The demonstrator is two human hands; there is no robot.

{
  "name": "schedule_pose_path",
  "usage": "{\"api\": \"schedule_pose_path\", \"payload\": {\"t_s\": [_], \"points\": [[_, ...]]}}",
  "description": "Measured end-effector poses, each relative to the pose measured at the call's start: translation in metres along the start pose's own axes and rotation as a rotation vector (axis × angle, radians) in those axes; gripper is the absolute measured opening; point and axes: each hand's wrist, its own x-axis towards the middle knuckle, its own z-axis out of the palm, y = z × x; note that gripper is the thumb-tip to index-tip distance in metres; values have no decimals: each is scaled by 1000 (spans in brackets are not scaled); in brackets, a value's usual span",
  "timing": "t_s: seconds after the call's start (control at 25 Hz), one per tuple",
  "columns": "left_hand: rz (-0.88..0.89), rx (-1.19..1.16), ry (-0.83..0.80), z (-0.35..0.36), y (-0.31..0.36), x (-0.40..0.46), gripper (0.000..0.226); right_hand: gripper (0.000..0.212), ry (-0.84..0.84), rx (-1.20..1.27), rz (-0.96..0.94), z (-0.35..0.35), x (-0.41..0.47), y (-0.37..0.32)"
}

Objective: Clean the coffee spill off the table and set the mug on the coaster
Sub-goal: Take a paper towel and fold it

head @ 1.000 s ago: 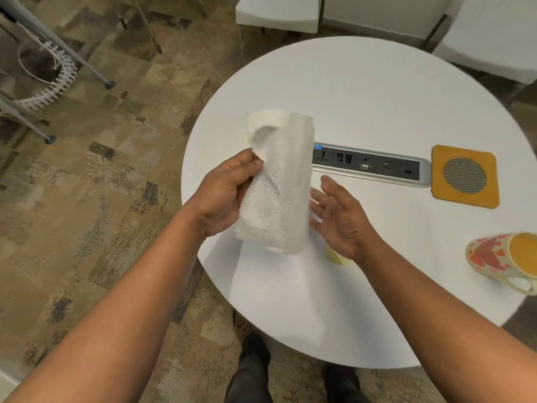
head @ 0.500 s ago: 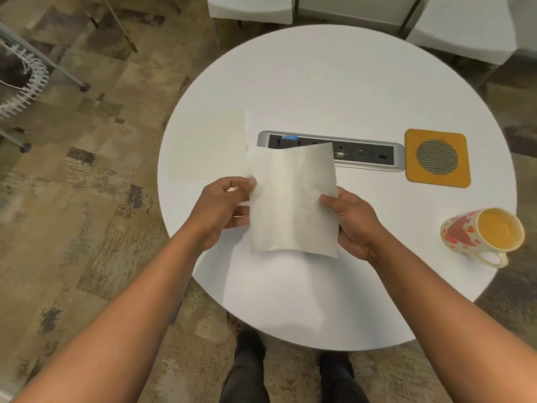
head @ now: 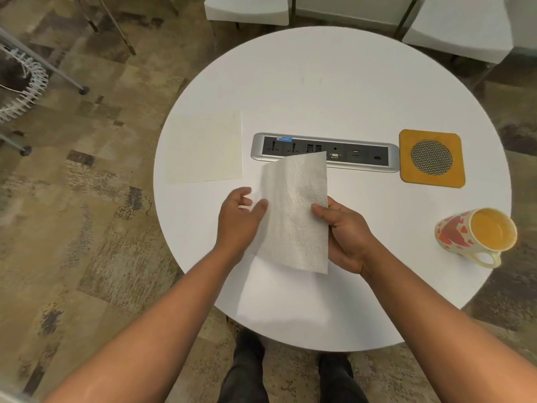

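Observation:
Above the round white table (head: 334,82), my right hand (head: 345,237) pinches the right edge of a white paper towel sheet (head: 293,216), which hangs tilted over the table's near middle. My left hand (head: 241,216) is just left of the sheet with relaxed fingers, holding nothing. The mug (head: 453,234), cream with red hearts and a yellow inside, lies on its side near the right edge, handle toward me. An orange square coaster (head: 432,158) with a round mesh centre sits bare behind it. No coffee spill shows; the sheet and my hands cover that part of the table.
A silver and black socket strip (head: 357,154) is set into the table's middle. A second flat pale sheet (head: 203,146) lies on the table's left. White chairs (head: 247,7) stand behind the table, and metal legs with a coiled cable (head: 26,91) stand on the carpet at left.
The rolled towel was opened into a flat sheet held by both hands. My left hand has since let go, and the sheet now hangs from my right hand alone.

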Motion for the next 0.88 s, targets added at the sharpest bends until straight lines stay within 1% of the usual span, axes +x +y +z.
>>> {"api": "schedule_pose_path", "payload": {"t_s": [0.04, 0.08, 0.12, 0.16, 0.2, 0.24, 0.32, 0.36, 0.44, 0.48, 0.52, 0.6, 0.72, 0.8, 0.88], "points": [[-59, -46, -13, -3, -1, 3, 62, 30, -23, 16, 3, -1, -1, -3], [-141, -126, -68, -7, 1, 6, 80, 31, -51, 33, 6, -2, -3, -6], [-238, -222, -147, -11, 2, 7, 96, 32, -83, 48, 11, -3, -5, -10], [-336, -310, -238, -14, 3, 8, 107, 33, -116, 60, 19, -4, -7, -13], [-416, -377, -321, -16, 4, 8, 110, 34, -144, 69, 26, -4, -8, -16], [-471, -420, -401, -18, 4, 8, 108, 35, -165, 74, 31, -6, -10, -18], [-508, -471, -553, -22, 3, 7, 91, 37, -186, 75, 33, -10, -11, -21], [-500, -496, -601, -25, 2, 7, 78, 38, -186, 75, 33, -13, -12, -23], [-455, -545, -596, -30, 1, 8, 47, 39, -164, 84, 30, -18, -11, -25], [-411, -563, -553, -32, 1, 9, 31, 40, -138, 80, 23, -21, -11, -25], [-354, -552, -495, -34, 2, 10, 20, 40, -97, 64, 14, -23, -10, -25], [-202, -437, -364, -36, 5, 9, 17, 33, 18, 17, -11, -25, -6, -23], [37, -219, -230, -34, 14, -5, 16, 25, 161, -38, -35, -21, -3, -16], [176, -47, -169, -27, 20, -16, 21, 25, 170, -32, -31, -15, -3, -8], [348, 171, -119, -17, 24, -25, 20, 26, 138, -11, -35, -7, -3, -1]]}}
